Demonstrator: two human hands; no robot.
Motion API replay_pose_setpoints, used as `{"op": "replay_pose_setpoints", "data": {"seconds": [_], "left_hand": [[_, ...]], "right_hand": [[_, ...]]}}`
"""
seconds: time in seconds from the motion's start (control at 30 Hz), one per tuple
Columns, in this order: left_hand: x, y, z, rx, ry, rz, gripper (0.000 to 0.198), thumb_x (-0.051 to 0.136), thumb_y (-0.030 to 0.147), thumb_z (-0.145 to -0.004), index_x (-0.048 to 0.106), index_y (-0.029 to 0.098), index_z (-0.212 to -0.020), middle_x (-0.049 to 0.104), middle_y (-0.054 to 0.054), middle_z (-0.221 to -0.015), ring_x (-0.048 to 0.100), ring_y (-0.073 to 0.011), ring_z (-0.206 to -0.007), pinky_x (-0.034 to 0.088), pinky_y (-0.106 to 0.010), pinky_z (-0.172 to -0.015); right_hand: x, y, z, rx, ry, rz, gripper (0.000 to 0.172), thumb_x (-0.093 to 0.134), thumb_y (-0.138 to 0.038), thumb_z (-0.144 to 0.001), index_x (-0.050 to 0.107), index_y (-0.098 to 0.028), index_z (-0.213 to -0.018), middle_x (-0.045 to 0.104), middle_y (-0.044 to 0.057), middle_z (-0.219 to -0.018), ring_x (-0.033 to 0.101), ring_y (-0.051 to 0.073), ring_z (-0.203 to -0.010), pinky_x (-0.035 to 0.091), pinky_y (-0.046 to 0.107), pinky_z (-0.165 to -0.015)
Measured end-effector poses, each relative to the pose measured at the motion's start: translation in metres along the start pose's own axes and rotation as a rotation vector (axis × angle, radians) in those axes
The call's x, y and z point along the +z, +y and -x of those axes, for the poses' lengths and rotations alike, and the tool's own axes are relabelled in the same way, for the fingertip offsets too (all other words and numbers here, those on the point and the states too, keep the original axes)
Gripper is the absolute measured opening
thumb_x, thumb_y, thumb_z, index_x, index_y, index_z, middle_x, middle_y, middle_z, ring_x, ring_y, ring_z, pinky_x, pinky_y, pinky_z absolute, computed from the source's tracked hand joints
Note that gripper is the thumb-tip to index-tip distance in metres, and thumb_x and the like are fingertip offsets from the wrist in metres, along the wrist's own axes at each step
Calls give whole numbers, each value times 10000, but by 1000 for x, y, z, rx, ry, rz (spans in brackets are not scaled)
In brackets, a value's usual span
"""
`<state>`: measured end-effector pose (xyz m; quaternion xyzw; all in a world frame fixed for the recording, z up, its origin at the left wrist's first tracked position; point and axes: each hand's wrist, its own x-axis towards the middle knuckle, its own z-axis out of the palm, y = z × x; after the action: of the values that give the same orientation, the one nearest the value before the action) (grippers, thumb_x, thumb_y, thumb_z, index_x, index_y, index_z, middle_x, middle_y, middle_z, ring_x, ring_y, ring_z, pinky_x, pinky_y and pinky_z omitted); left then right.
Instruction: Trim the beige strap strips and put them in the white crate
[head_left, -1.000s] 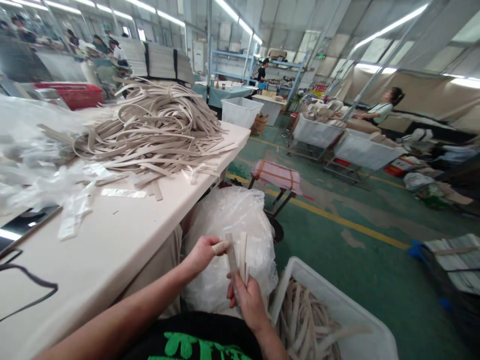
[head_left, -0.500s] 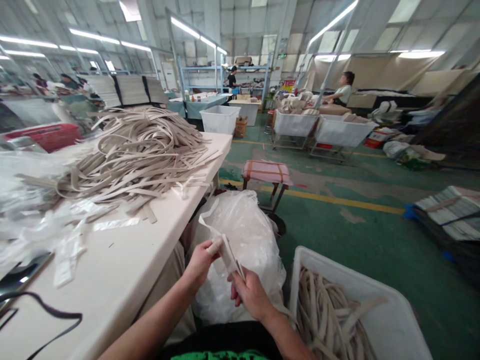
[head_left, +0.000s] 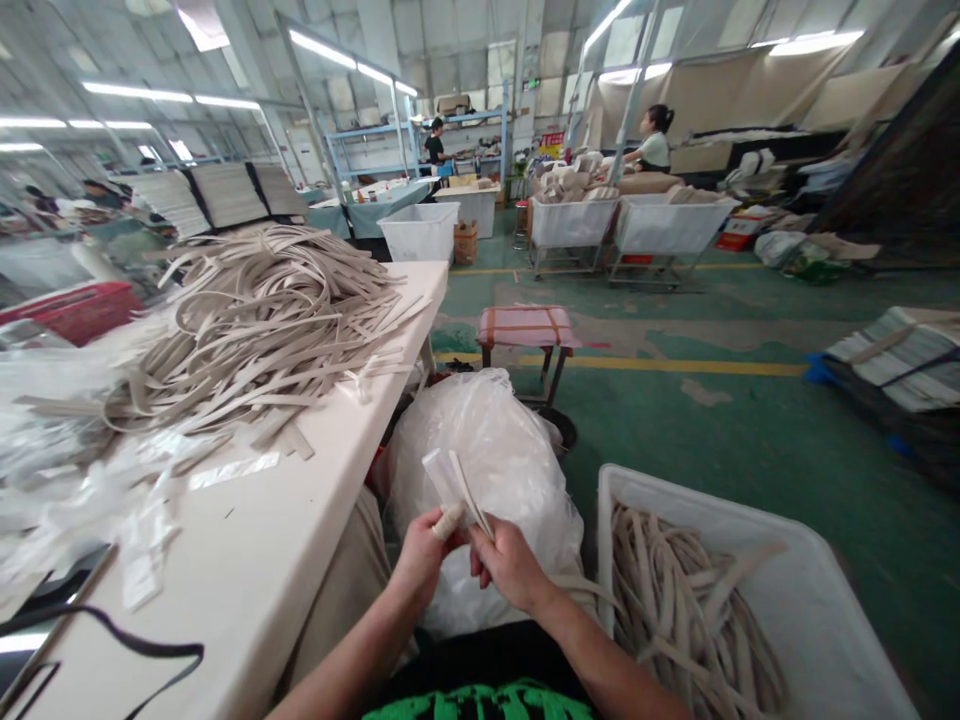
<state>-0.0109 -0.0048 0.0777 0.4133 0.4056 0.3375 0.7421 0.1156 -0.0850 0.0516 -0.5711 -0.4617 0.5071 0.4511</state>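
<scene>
Both of my hands meet low in the middle, over my lap. My left hand [head_left: 424,560], its thumb wrapped in tape, pinches the end of a beige strip [head_left: 450,485]. My right hand [head_left: 510,565] is closed on the same strip just beside it, and the strip's tail trails off to the right towards a white bin [head_left: 817,570] holding several more strips. A big heap of beige strips [head_left: 262,320] lies on the pale table [head_left: 300,520] to my left. Behind my hands stands a full clear plastic bag [head_left: 495,460].
Crumpled plastic wrappers [head_left: 67,470] and a black cord [head_left: 127,640] lie on the near table. A pink-topped stool [head_left: 525,330] stands on the green floor beyond the bag. White carts [head_left: 637,225], another white bin [head_left: 420,230] and people at work fill the back; stacked sheets [head_left: 892,355] lie right.
My hands have drawn closer together and lower on the strip, whose ends now tilt up-left. My head has turned right and down, showing more of the white bin.
</scene>
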Motion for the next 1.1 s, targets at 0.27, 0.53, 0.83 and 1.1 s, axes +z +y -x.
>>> {"op": "replay_pose_setpoints", "data": {"seconds": [0.27,0.53,0.83,1.1], "left_hand": [[-7,6,-8,33,121,107,418,861,485,-579,741,116,-735,635,-24,-671,539,-114,-619,445,-246,-649],[0,10,-6,2,174,152,521,902,495,-482,766,129,-826,698,-59,-775,599,-152,-700,466,-261,-666],[1,11,-4,-5,146,149,529,879,491,-542,760,107,-885,682,-50,-721,578,-134,-618,455,-263,-632],[2,5,-2,-69,76,105,495,862,515,-571,767,98,-819,663,-44,-660,551,-126,-591,453,-272,-643]], "right_hand": [[0,0,0,21,-11,-10,513,410,-657,-912,561,-169,-863,560,-33,-532,501,99,-382,379,195,-402],[-2,4,4,31,-42,-4,497,415,-647,-913,554,-173,-860,558,-37,-530,503,96,-384,377,189,-400],[-4,4,3,24,-28,-13,431,433,-580,-928,556,-173,-856,563,-38,-539,503,96,-390,385,190,-407],[-6,3,2,12,-9,-8,448,411,-590,-940,554,-173,-859,560,-36,-541,505,99,-397,393,197,-412]]}}
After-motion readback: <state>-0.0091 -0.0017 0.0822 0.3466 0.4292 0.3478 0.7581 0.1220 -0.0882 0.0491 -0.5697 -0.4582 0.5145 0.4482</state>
